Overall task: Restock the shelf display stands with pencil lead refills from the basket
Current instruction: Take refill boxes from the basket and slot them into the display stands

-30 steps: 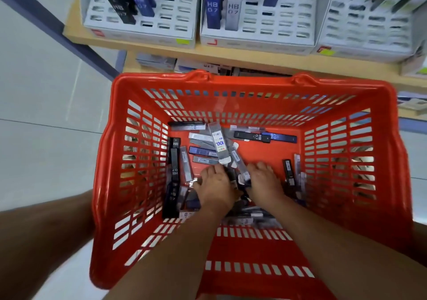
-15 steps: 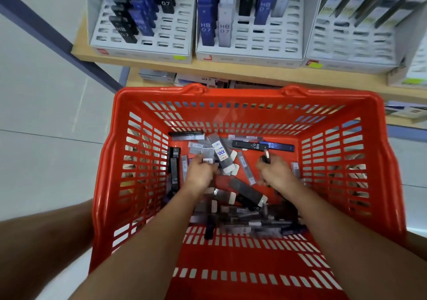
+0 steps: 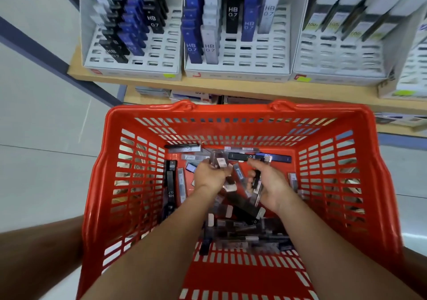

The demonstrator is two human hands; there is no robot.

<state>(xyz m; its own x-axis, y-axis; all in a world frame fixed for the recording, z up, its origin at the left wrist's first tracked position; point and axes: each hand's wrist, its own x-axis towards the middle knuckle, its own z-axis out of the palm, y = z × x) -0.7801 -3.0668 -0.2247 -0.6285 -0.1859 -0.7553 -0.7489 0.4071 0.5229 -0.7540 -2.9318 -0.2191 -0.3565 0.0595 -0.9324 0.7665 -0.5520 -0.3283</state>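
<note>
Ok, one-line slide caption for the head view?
Left hand and right hand each grip pencil lead refills inside the red basket, in front of partly filled display stands.

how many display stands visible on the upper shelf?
4: left stand, middle stand and right stand side by side on the shelf; a fourth stand is cut off at the right edge. More may be out of frame.

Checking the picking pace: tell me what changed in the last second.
Both hands rose off the pile in the red basket and moved toward its far wall. The left hand now grips a bunch of refill packs; the right hand holds a dark pack. The basket and the shelf stands stayed put.
</note>
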